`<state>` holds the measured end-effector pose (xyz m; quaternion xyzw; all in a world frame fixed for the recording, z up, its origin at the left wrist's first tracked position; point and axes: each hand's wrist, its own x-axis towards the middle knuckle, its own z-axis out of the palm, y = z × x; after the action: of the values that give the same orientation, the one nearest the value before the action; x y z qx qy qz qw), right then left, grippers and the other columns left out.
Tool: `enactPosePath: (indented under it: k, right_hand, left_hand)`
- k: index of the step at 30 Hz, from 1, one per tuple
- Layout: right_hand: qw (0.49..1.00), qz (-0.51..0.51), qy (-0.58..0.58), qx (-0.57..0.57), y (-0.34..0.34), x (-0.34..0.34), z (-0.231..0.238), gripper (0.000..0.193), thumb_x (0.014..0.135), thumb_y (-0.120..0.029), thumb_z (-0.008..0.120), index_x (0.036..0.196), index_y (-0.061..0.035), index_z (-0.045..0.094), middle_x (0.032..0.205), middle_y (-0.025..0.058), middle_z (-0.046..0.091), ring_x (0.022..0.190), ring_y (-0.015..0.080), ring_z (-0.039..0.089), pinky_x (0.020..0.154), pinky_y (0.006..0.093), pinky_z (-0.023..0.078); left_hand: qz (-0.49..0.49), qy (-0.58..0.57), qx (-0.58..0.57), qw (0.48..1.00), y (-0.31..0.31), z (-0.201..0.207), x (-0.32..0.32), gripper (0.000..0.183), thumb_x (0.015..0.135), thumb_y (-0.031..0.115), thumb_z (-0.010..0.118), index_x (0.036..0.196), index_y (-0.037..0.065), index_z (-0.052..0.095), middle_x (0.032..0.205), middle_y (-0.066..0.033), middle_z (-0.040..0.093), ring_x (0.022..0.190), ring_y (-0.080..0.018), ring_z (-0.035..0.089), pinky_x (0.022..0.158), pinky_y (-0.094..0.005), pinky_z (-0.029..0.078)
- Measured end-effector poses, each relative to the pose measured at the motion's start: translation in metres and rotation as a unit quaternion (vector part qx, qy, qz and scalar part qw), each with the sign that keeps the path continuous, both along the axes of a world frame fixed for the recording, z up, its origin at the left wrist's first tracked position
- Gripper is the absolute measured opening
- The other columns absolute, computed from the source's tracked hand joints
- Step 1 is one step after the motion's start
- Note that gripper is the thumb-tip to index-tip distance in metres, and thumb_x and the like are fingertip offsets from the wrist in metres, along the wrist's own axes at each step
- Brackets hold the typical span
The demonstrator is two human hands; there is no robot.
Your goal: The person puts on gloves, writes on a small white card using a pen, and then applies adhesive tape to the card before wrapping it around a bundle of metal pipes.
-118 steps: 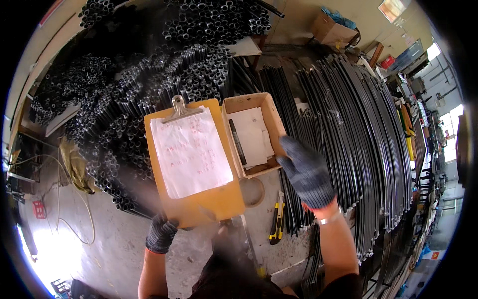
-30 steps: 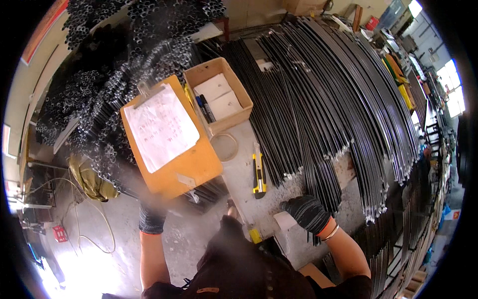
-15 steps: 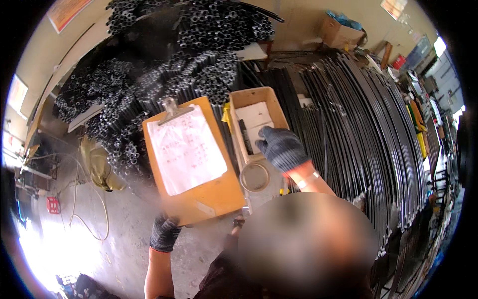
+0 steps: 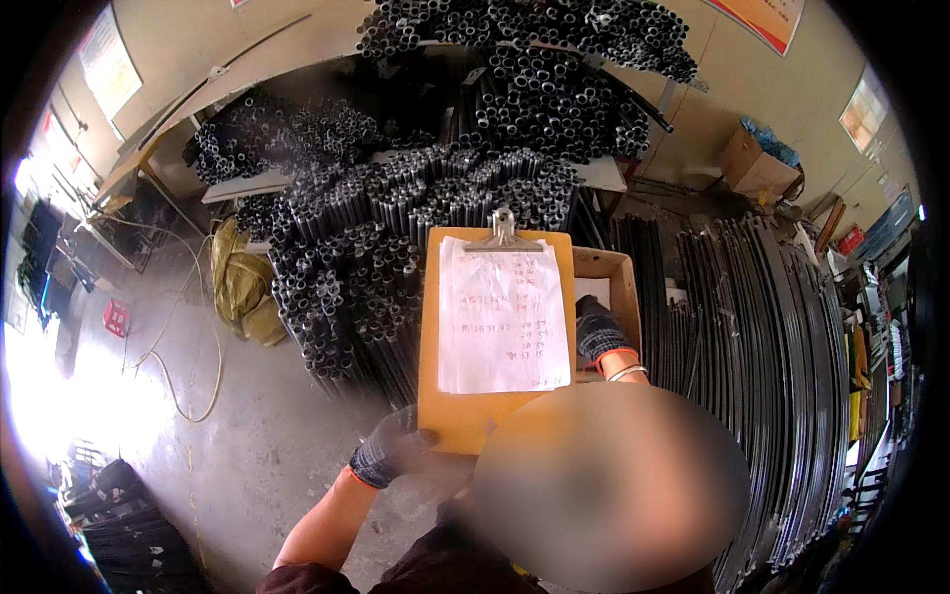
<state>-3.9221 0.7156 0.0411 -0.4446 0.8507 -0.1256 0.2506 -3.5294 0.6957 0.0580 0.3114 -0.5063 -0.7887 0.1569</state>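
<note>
My left hand (image 4: 391, 447), in a dark grey knit glove, grips the lower left corner of an orange-brown clipboard (image 4: 455, 421). A metal clip (image 4: 503, 233) at its top holds a white sheet (image 4: 500, 356) with handwriting. The board stands facing me. My right hand (image 4: 601, 332), in a matching glove with an orange cuff, is beside the board's right edge, over a tan box (image 4: 633, 287). Its fingers look curled, and the board partly covers them. What they hold, if anything, I cannot make out. White paper (image 4: 594, 289) lies in the box, which is partly hidden behind the clipboard.
Bundles of dark metal tubes (image 4: 346, 287) are stacked ahead, ends toward me. Long dark bars (image 4: 772, 376) lie on the right. A cardboard box (image 4: 754, 163) with blue plastic stands at the back right. An olive sack (image 4: 242, 287) and a hose (image 4: 173, 371) are on the left floor.
The view has swung left. The clipboard has turned upright and now covers much of the tan box. My right hand has drawn closer to the board's right edge; my left hand still grips its lower corner.
</note>
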Motion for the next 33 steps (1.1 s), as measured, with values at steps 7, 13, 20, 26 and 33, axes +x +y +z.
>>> enactPosePath:
  k: [7,13,20,26,33]
  right_hand:
    - [0.996,-0.008,-0.061,-0.056,0.002,0.007,-0.025,0.05,0.088,-0.038,0.052,0.117,0.0036,0.053,0.117,0.0283,0.058,0.112,0.0398,0.056,0.092,0.045,0.047]
    - [0.999,-0.028,-0.02,-0.035,0.011,0.012,-0.022,0.052,0.088,-0.039,0.051,0.118,0.0031,0.053,0.117,0.0282,0.058,0.111,0.0401,0.056,0.092,0.045,0.047]
    - [0.995,-0.1,-0.009,-0.007,0.009,0.009,-0.009,0.045,0.086,-0.036,0.053,0.112,0.0007,0.057,0.116,0.0288,0.058,0.109,0.0416,0.057,0.091,0.0465,0.047]
    - [0.96,-0.135,0.018,-0.247,0.045,-0.007,0.02,0.031,0.091,-0.023,0.053,0.116,-0.006,0.055,0.092,0.0139,0.063,0.081,0.028,0.06,0.069,0.0389,0.049]
    - [0.78,-0.295,-0.354,-0.422,0.212,0.052,0.071,0.032,0.09,-0.013,0.058,0.122,-0.0146,0.052,0.07,-0.0054,0.05,0.049,0.0032,0.036,0.04,0.0195,0.028]
  left_hand:
    - [-0.061,0.024,-0.041,0.997,-0.008,0.016,-0.014,0.058,0.083,0.032,0.072,0.126,-0.002,0.053,0.12,-0.0063,0.06,0.11,-0.0148,0.053,0.096,-0.0311,0.041]
    - [-0.056,0.008,-0.041,0.998,0.005,0.037,-0.015,0.053,0.084,0.028,0.071,0.125,-0.002,0.054,0.118,-0.0049,0.06,0.11,-0.0134,0.052,0.096,-0.0308,0.041]
    - [-0.067,0.003,-0.117,0.991,0.003,0.048,-0.011,0.051,0.085,0.025,0.07,0.125,-0.003,0.054,0.118,-0.004,0.06,0.109,-0.0134,0.052,0.096,-0.0309,0.041]
    - [-0.093,-0.031,-0.109,0.989,-0.001,0.038,-0.013,0.05,0.086,0.025,0.068,0.124,-0.004,0.053,0.116,-0.0044,0.061,0.109,-0.0127,0.052,0.096,-0.0306,0.041]
    - [-0.086,0.074,0.099,0.989,0.005,0.039,-0.088,0.057,0.086,0.028,0.068,0.129,-0.004,0.048,0.121,-0.008,0.059,0.11,-0.017,0.055,0.098,-0.0315,0.041]
